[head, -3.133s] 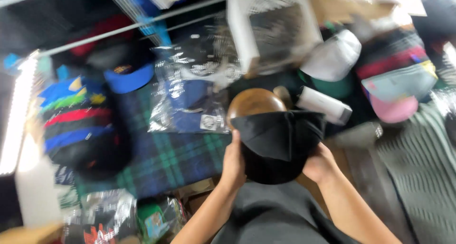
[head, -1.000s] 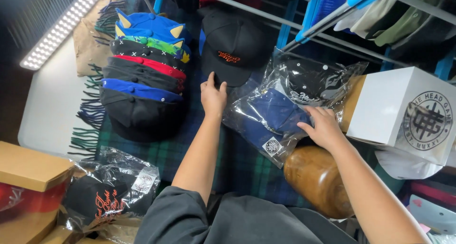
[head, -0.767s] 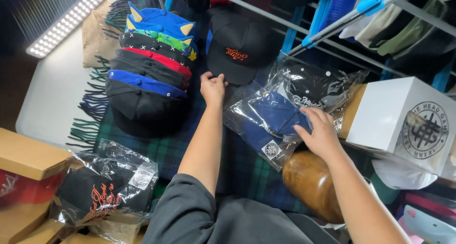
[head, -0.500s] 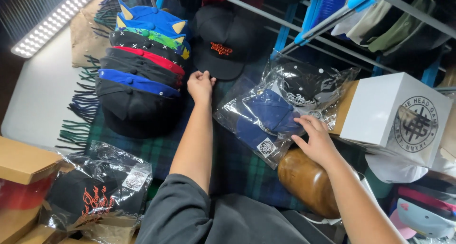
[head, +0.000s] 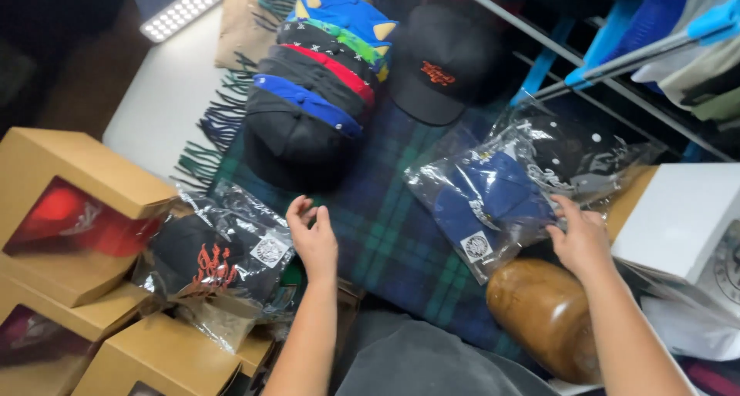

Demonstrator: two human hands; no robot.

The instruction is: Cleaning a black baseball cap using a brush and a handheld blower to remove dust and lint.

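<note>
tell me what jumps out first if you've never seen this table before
The tall stack of caps at the top centre stands out, with a blue eared cap at its far end, lying on a green plaid cloth. The right hand rests on a bagged blue cap at right, while the open left hand hovers beside a bagged black cap at lower left.

A stack of caps [head: 320, 95], blue, red, black and green, sits at the upper middle of the frame on my plaid blanket [head: 385, 234]. Right of it lies a black cap with orange lettering [head: 443, 72]. Brown boxes with windows [head: 73, 203] fill the lower left. A wooden head form [head: 543, 319] stands lower right, a white box [head: 686, 219] beside it, and a light bar [head: 185, 7] glows upper left.
</note>
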